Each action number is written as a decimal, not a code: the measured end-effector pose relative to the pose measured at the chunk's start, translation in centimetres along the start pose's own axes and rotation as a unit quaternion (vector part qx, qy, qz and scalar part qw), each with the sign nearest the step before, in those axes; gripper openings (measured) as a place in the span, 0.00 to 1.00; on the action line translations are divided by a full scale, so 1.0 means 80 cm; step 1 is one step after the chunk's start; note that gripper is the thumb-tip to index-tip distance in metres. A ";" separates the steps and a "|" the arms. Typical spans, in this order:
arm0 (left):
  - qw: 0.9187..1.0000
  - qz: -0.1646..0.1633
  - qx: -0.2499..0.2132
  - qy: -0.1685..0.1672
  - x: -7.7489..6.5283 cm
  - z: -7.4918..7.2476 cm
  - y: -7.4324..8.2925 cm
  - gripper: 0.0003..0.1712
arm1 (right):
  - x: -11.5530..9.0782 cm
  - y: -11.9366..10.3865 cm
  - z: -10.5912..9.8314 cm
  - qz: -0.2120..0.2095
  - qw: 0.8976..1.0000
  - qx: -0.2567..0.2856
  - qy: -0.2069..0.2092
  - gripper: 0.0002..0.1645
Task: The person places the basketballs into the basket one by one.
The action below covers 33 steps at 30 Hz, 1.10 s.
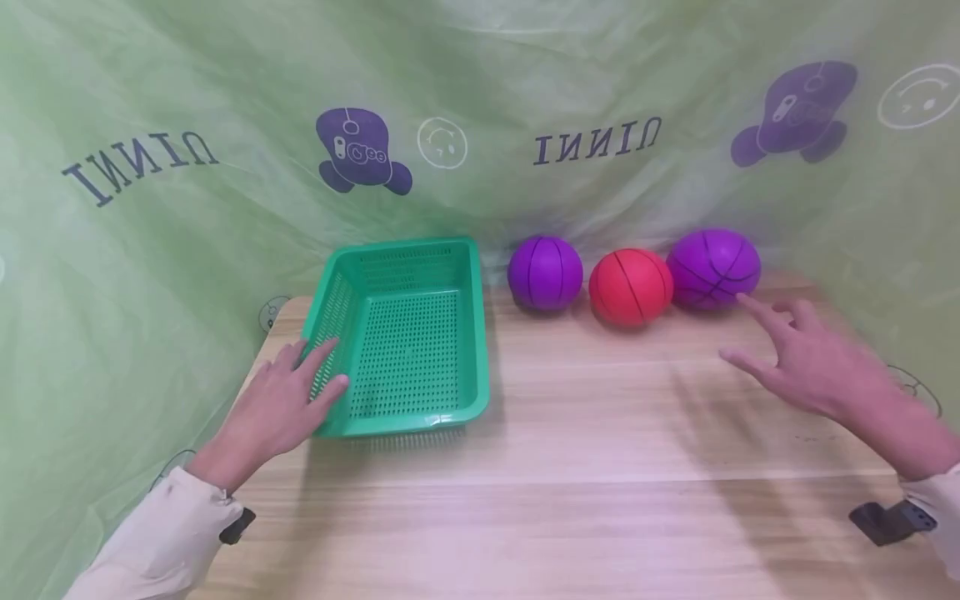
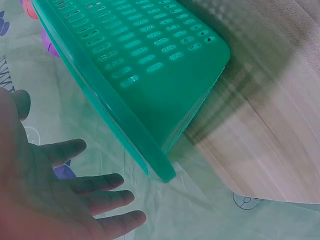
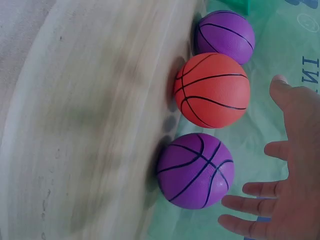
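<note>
A green plastic basket with perforated walls stands on the left of the table, nothing inside it. My left hand hovers over its left rim with fingers spread; in the left wrist view that hand shows apart from the basket wall. Toward the back right sit a purple ball, a red ball and another purple ball, all with black basketball lines. Beside the rightmost ball, my right hand reaches out, fingers extended and holding nothing. The right wrist view shows its fingertips near that purple ball.
The wood-grain table carries all of these things. A green printed sheet hangs close behind the basket and balls and runs down both sides. Dark wrist straps show at the pale sleeves.
</note>
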<state>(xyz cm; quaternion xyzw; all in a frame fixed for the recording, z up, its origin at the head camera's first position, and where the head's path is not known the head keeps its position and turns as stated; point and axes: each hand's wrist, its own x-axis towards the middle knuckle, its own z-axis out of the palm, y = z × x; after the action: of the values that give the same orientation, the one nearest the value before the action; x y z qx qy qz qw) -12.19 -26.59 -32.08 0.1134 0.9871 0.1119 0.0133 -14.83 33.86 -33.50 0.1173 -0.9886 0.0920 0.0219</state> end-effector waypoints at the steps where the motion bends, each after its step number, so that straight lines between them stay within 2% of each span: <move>1: 1.000 -0.001 -0.002 0.004 0.000 -0.001 0.000 0.41 | 0.001 0.000 -0.001 -0.003 1.000 -0.004 0.008 0.51; 5: 1.000 -0.003 -0.011 0.019 0.003 -0.001 -0.003 0.38 | 0.004 0.003 -0.002 -0.020 0.999 -0.006 0.037 0.50; 11: 0.998 0.010 -0.007 0.054 0.007 0.000 -0.008 0.29 | 0.010 0.008 -0.006 -0.055 0.995 0.029 0.076 0.46; 16: 0.998 0.024 -0.004 0.066 0.010 -0.001 -0.010 0.28 | 0.013 0.013 -0.010 -0.071 0.991 0.055 0.094 0.46; 24: 0.997 0.026 -0.012 0.075 0.011 -0.003 -0.011 0.26 | 0.018 0.033 -0.012 -0.111 0.987 0.060 0.103 0.43; 33: 0.997 0.035 -0.021 0.072 0.015 -0.007 -0.018 0.24 | 0.025 0.049 -0.013 -0.106 0.987 0.085 0.079 0.43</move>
<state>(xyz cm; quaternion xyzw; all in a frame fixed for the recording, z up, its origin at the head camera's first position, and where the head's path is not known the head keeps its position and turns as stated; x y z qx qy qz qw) -13.72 -27.83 -31.84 0.1396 0.9783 0.1413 -0.0590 -17.69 37.34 -33.01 0.2155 -0.9541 0.1823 0.0997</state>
